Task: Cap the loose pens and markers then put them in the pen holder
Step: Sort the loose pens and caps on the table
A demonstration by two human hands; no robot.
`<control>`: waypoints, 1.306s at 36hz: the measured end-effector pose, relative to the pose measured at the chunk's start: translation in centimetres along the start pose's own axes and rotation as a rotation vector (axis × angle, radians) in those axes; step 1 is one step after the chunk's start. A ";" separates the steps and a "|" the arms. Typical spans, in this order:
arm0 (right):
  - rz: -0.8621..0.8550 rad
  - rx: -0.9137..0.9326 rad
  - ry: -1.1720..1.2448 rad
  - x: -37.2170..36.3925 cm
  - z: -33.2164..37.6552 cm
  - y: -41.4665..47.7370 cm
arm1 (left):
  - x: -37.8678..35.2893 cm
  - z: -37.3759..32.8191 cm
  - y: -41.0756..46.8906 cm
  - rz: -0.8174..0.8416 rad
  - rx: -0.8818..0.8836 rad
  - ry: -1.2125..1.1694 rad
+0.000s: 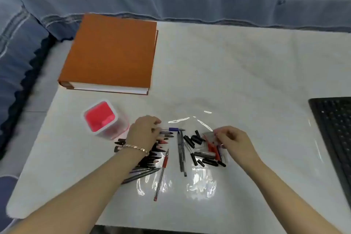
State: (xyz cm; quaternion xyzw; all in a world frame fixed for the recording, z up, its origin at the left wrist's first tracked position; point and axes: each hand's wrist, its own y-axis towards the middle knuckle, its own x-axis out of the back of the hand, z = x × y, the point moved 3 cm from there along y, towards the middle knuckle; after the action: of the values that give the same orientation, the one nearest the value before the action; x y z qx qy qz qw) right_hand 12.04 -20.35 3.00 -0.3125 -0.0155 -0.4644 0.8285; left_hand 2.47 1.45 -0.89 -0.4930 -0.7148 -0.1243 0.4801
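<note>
Nearest the camera, two bare forearms reached forward over the white, plastic-covered surface (247, 66). The left hand (143, 131), with a gold link bracelet (135, 147) at the wrist, lay palm-down on a fanned row of uncapped black and red markers (152, 155); its fingertips touched the blue-banded clear pen (171, 129), but whether the fingers had closed on it could not be told. The right hand (234, 142) was curled, fingertips pinched at the edge of a small clear plastic bag (208, 139) lying among loose black and red caps (207, 156); what exactly it gripped was not clear.

The red pen holder with clear outer walls (103, 118) stood upright just beside the left hand, apparently holding few or no pens. A clear pen with a red grip (161, 174) and two dark stick pens (181, 152) lay loose between the hands. An orange hardcover binder (112, 53) lay well beyond, and a black keyboard (336, 135) sat at the right edge.

Judged stage: early, selecting a pen and a matching cap. The next move would call for lifting one pen, picking a cap of the same colour, aligning it with the tip and pressing it home.
</note>
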 end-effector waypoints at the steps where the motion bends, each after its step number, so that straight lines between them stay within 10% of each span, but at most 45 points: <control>1: 0.005 0.024 -0.009 -0.5 -0.5 0.7 | -0.7 0.4 0.7 0.005 -0.033 0.036; 16: -0.091 0.322 -0.279 1.4 -4.7 6.1 | -4.7 1.4 5.5 -0.015 -0.471 0.610; 24: -0.089 0.303 -0.696 1.7 -7.1 3.8 | -5.2 2.5 4.7 -0.143 -0.423 0.558; 37: -0.177 0.066 -0.953 -1.0 -7.5 4.2 | -1.7 -0.2 -3.4 -0.247 -0.222 -0.536; 47: -0.216 0.239 -0.222 1.1 -3.8 0.9 | -2.8 -2.2 -5.7 -0.128 -0.029 -0.970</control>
State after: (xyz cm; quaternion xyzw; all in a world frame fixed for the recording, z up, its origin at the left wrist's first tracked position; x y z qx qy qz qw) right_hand 12.36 -22.86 -0.15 -0.2577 -0.1953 -0.5081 0.7983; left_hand -0.84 -4.38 -0.35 -0.4558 -0.8831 0.0807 0.0763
